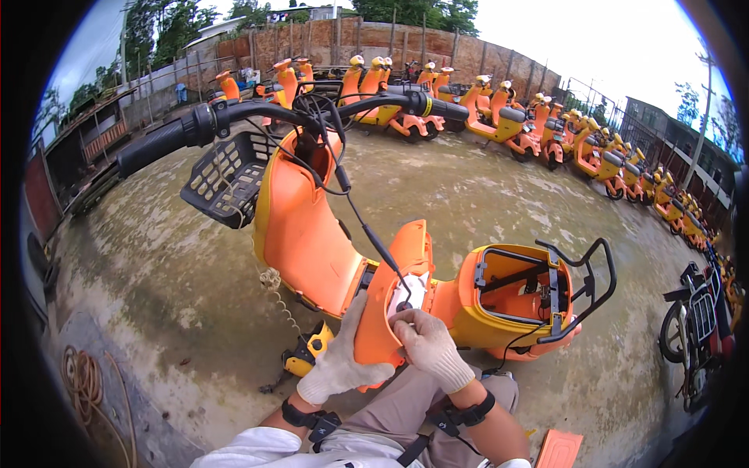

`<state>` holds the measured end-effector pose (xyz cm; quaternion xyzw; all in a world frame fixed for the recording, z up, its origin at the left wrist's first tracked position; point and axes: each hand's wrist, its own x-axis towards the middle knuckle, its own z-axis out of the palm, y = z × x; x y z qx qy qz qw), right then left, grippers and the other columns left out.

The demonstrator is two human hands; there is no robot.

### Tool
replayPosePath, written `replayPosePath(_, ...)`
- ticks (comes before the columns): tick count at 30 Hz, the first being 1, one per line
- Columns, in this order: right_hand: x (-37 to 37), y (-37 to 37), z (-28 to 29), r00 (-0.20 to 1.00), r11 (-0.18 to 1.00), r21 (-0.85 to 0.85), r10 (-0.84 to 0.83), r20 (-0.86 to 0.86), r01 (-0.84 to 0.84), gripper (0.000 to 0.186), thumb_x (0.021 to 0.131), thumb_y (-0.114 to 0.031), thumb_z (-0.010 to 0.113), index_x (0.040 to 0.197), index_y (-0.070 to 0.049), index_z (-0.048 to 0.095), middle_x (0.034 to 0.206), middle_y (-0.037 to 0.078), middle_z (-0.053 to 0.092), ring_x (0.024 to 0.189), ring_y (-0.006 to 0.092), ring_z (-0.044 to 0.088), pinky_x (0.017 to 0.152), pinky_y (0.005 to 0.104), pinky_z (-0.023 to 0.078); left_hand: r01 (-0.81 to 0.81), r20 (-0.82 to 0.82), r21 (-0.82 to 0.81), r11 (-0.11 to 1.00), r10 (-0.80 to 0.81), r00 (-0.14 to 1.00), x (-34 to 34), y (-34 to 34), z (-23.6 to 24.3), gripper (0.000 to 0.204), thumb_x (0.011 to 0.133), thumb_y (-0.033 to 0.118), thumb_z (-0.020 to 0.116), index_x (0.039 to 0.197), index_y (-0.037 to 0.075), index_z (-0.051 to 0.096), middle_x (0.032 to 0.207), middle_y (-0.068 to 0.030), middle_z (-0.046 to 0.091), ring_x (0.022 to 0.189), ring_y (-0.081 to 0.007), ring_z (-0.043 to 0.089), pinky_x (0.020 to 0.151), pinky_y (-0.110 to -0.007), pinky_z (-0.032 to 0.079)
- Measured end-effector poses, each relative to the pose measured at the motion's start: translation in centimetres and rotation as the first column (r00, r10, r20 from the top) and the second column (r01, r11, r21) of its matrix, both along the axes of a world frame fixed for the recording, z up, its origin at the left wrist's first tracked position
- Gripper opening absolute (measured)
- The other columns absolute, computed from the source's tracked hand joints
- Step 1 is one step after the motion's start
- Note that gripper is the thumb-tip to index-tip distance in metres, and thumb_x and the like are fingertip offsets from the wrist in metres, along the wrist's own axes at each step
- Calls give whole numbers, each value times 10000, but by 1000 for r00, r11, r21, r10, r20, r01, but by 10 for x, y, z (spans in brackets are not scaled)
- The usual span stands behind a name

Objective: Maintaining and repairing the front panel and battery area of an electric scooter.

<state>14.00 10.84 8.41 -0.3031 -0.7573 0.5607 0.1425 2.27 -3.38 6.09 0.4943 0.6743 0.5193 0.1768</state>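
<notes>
An orange and yellow scooter (300, 249) stands side-on before me, its handlebar above and its rear body (499, 327) open at the right, with the seat area exposed. My gloved left hand (342, 355) holds a loose orange panel (394, 253) by its left side. A white piece (412, 291) sits in the panel, with a black cable (376, 242) running down to it from the handlebar. My gloved right hand (421, 347) has its fingers closed at that cable's end, which they partly hide. A yellow and black part (308, 351) lies left of my left hand.
A black basket (222, 179) is at the scooter's front. Rows of similar scooters (507, 125) line the brick wall (312, 39). A motorcycle (694, 327) stands at right, coiled hose (82, 374) lies at lower left, and an orange flat piece (558, 448) is at lower right.
</notes>
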Motion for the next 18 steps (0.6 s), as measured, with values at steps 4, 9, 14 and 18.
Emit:
replayPosePath(4, -4, -4, 4, 998, 967, -253, -15, -59, -1, 230, 910, -134, 537, 1059, 3, 648, 693, 17, 585, 527, 85, 551, 469, 252, 435, -35, -5, -61, 998, 35, 999, 4, -9, 11, 1186, 641, 279, 819, 1547, 2, 105, 1462, -227, 394, 1314, -322, 493, 1037, -372, 453)
replayPosePath(9, -5, -18, -15, 986, 827, 562, 68, -151, 29, 167, 906, -130, 556, 1022, -47, 641, 819, 131, 683, 701, 306, 687, 636, 374, 537, -63, 17, -111, 992, 66, 998, -4, -17, 7, 1196, 648, 276, 822, 1546, -5, 85, 1447, -226, 408, 1316, -285, 486, 1044, -345, 442)
replayPosePath(14, -2, -26, -13, 995, 714, 693, 86, 57, -101, 168, 910, -115, 530, 1046, -91, 625, 897, 167, 702, 796, 350, 689, 723, 441, 541, 51, 200, -87, 995, -32, 979, -2, -20, 11, 1194, 655, 295, 824, 1575, 48, 103, 1573, -184, 269, 1435, -265, 328, 1143, -335, 304)
replayPosePath(18, -3, -24, -14, 998, 766, 640, 55, 35, -64, 146, 917, -133, 534, 1019, -84, 627, 834, 168, 698, 745, 359, 683, 696, 422, 543, 87, 232, -116, 989, -58, 971, -1, -19, 20, 1190, 660, 298, 821, 1577, 57, 101, 1574, -181, 261, 1435, -261, 321, 1140, -330, 303)
